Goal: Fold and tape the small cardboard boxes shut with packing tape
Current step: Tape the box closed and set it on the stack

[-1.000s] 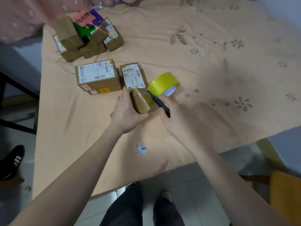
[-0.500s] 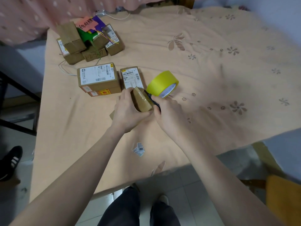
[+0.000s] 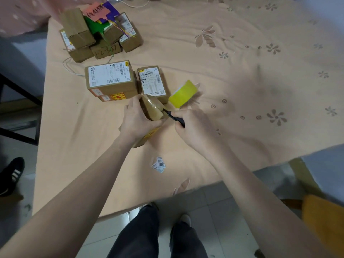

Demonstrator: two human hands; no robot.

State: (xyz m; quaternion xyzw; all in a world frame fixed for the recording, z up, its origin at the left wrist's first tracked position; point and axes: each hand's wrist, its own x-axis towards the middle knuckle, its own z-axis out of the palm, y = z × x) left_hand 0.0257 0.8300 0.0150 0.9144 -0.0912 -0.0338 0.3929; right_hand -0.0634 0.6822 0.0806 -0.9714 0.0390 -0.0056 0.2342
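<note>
The person stands at the near edge of the table, which is draped in a peach cloth with a flower print. Their left hand is wrapped around a small cardboard box, fingers curled over its far side, holding it tilted up off the cloth; clear tape glints across its top face. The right hand grips a black cutter in a closed fist, and the tool's tip touches the box's right edge at about 3 o'clock from the box. Under the left wrist another box with a yellow sticker lies flat on the cloth.

Just beyond the cutter, toward 1 o'clock from the held box, a roll of yellow packing tape stands on its edge. At 12 o'clock, just behind the held box, sits a labelled box, and beside it at 11 o'clock a larger labelled box rests on top of a thinner one. Farther off toward 11 o'clock, near the table's far left corner, there is a heap of brown boxes with green, purple and pink bits on top. At 6 o'clock from the hands a crumpled barcode sticker lies on the cloth, well apart from the boxes.
</note>
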